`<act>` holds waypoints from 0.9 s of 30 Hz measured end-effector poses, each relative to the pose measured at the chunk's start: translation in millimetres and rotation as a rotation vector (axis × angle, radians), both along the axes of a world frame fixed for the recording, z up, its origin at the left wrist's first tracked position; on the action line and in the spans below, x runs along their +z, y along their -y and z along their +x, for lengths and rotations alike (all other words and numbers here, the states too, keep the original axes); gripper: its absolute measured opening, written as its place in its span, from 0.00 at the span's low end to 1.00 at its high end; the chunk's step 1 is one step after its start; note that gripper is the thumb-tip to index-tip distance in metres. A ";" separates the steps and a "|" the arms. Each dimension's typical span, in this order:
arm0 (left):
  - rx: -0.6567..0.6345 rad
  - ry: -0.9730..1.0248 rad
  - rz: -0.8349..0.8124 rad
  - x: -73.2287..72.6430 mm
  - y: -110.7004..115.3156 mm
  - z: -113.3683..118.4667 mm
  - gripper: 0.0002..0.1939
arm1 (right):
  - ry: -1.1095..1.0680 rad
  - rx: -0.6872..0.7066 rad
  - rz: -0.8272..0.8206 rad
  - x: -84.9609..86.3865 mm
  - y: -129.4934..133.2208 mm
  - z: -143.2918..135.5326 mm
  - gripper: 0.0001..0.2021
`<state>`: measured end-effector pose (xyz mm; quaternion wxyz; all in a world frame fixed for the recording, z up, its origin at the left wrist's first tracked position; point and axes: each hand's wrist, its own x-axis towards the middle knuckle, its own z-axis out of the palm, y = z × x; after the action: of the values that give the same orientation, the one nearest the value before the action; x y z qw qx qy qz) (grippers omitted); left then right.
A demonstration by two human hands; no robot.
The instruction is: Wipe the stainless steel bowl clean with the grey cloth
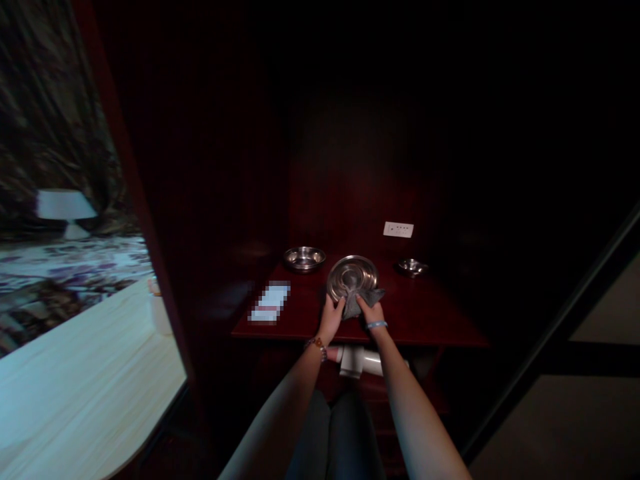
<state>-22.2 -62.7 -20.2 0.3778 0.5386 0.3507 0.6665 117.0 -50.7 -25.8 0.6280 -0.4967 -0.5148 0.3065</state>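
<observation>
A round, shiny metal bowl is tilted up over the dark red shelf. My left hand grips its lower left rim, thumb toward the inside. A grey cloth lies bunched over the bowl's lower rim. At the lower right, my right hand is closed on the cloth against the bowl, and its far fingers are hidden. Another metal bowl stands at the back left of the shelf, and a smaller metal bowl is at the back right.
A blurred white-and-red item lies on the shelf's left part. Above the shelf is a white socket panel. White objects lie underneath. To the left are a pale tabletop and a lamp.
</observation>
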 end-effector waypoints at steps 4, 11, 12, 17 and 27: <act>-0.002 0.044 -0.043 -0.9 -3.5 -1.7 0.24 | 0.024 -0.005 -0.030 -1.9 -2.3 2.3 0.23; 0.036 0.158 -0.013 4.7 1.0 -1.7 0.25 | 0.020 -0.091 -0.011 -1.8 -2.2 4.1 0.22; 0.043 0.185 0.001 7.1 3.3 -1.4 0.26 | 0.017 -0.118 -0.012 -1.1 -1.4 4.1 0.22; -0.015 0.230 -0.021 17.2 12.0 -1.3 0.25 | -0.005 -0.172 -0.025 1.6 2.6 3.0 0.20; -0.040 0.064 -0.019 5.5 5.5 3.6 0.34 | -0.110 -0.034 -0.026 6.4 5.6 -0.3 0.23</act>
<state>-18.7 -68.2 -14.6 0.4068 0.5204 0.3340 0.6724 116.6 -56.3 -19.4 0.6541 -0.4958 -0.4669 0.3293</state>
